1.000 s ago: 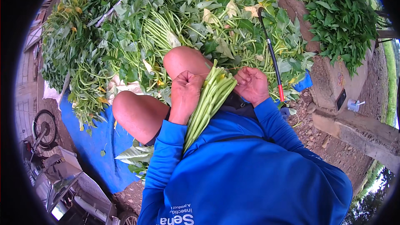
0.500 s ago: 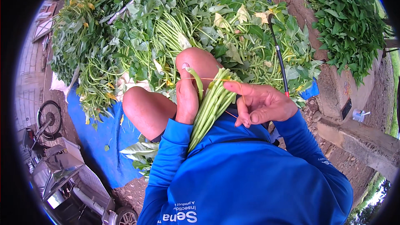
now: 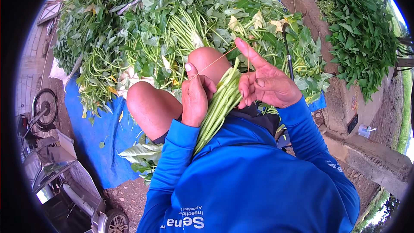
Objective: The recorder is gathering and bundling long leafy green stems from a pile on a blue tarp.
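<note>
A bundle of long green leafy-vegetable stems (image 3: pixel 221 105) lies slanted across my lap, its tops leaning against my body. My left hand (image 3: pixel 195 101) is wrapped around the bundle's left side, thumb pointing up. A thin orange rubber band (image 3: pixel 214 63) stretches from the left thumb to the raised index finger of my right hand (image 3: pixel 274 85). On the right hand, the thumb and remaining fingers are bent beside the stems, with the band running down to them. Part of the band behind the bundle is hidden.
Beyond my knees a large heap of leafy green stems (image 3: pixel 142 39) covers a blue tarp (image 3: pixel 97 146). A black curved handle (image 3: pixel 288 51) rises from it. More greens (image 3: pixel 362 34) are piled at the right by a concrete ledge (image 3: pixel 366 153). A parked vehicle (image 3: pixel 64 181) stands at lower left.
My right hand has lifted, its index finger now pointing upward and pulling the rubber band longer. The left thumb has moved slightly left with the band on it. The stem bundle stays in place.
</note>
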Available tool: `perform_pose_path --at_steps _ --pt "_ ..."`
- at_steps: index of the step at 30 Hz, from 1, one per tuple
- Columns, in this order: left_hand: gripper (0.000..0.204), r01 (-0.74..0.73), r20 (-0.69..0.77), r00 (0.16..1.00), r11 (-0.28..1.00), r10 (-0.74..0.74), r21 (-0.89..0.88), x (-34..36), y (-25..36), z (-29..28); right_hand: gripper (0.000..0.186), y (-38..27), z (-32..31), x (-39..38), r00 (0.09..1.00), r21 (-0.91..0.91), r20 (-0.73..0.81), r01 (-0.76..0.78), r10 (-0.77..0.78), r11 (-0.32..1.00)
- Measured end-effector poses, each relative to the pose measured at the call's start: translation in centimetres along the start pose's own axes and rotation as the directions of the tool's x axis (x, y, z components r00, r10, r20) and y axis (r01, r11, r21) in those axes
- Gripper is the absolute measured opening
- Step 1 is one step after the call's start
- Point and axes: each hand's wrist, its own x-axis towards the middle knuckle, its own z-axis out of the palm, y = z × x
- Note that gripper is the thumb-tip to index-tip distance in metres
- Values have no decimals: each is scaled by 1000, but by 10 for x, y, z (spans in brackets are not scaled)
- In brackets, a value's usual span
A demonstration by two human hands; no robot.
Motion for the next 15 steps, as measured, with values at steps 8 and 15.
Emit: perform_pose_path --at_steps 8,15 --pt "85 172 78 983 982 -166 -79 6 4 2 87 -2 32 21 1000 -336 -18 15 -22 942" --pt "28 -411 363 887 845 285 342 -25 14 -16 57 -19 51 101 940 -696 -7 240 -341 676"
